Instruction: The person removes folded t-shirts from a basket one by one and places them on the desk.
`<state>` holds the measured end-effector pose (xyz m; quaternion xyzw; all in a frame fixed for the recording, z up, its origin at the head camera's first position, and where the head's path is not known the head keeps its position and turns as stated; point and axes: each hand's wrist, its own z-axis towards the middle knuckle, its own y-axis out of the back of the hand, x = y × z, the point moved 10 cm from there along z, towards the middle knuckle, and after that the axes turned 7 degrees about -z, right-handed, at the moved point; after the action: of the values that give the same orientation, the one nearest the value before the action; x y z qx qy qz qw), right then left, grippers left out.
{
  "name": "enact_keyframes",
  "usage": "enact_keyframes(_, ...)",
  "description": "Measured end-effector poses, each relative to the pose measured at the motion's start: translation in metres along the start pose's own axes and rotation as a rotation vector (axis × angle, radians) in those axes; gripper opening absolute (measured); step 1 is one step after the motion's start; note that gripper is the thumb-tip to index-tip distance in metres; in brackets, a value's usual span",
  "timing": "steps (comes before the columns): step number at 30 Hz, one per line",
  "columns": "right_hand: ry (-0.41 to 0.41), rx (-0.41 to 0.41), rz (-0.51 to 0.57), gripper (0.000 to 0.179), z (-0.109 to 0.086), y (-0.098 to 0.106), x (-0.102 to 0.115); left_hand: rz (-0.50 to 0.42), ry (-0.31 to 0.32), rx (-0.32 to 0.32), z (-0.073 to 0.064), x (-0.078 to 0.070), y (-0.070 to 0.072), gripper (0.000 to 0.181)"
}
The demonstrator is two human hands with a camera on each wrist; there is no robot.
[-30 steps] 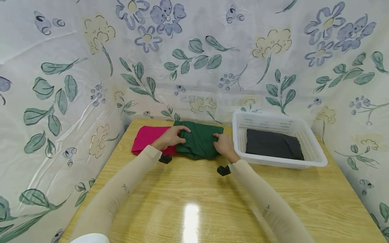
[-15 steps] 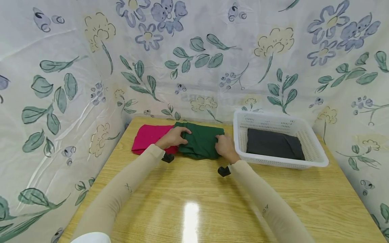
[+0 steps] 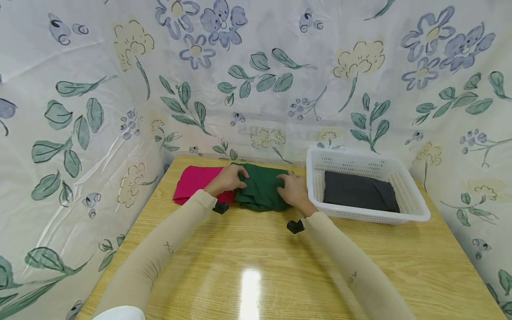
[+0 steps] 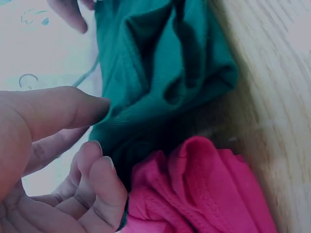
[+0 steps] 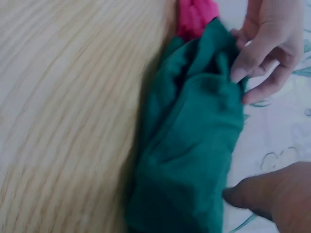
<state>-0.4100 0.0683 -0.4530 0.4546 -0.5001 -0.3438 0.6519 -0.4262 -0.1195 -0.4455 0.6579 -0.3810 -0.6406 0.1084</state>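
Observation:
A folded green cloth [image 3: 262,189] lies toward the back of the table, its left end beside a folded pink cloth [image 3: 194,182]. My left hand [image 3: 227,180] rests thumb and fingertips at the green cloth's left end, thumb and index finger apart. In the left wrist view, those fingertips lie along the green edge, above the crumpled folds of the pink cloth [image 4: 194,189]. Over the green cloth's right end is my right hand [image 3: 295,191], fingers spread and loosely bent. Its thumb [image 5: 265,191] shows at the cloth's far edge in the right wrist view; its other fingers are hidden there.
A white perforated plastic basket [image 3: 368,216] stands just right of my right hand, holding a folded black cloth [image 3: 358,191]. Floral sheeting [image 3: 272,102] hangs behind and along the sides of the wooden table [image 3: 208,266]. Black wrist mounts [image 3: 295,226] sit under both wrists.
My right hand has lifted its fingers from the green cloth's right edge and spread them slightly leftward over it. My left hand stays nearly still; the cloths and basket keep their places.

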Motion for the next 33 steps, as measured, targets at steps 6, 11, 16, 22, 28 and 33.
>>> enact_keyframes(6,0.027,-0.069,0.169,0.036,-0.002,0.025,0.002,-0.105,-0.057,-0.014,0.005,-0.013,0.004,0.020)
enact_keyframes(11,0.047,-0.070,0.287,0.037,-0.007,0.044,-0.001,-0.143,-0.088,-0.002,0.008,-0.030,0.003,0.022)
enact_keyframes(16,0.040,-0.080,0.359,0.037,-0.012,0.062,-0.014,-0.160,-0.117,0.028,0.013,-0.049,-0.004,0.024)
enact_keyframes(22,0.007,-0.120,0.403,0.036,-0.020,0.085,-0.040,-0.210,-0.169,0.058,0.017,-0.076,-0.015,0.017)
enact_keyframes(28,-0.046,-0.140,0.454,0.038,-0.030,0.102,-0.069,-0.227,-0.231,0.106,0.022,-0.105,-0.031,0.017)
enact_keyframes(33,-0.091,-0.160,0.468,0.041,-0.037,0.112,-0.093,-0.222,-0.277,0.128,0.026,-0.127,-0.043,0.017)
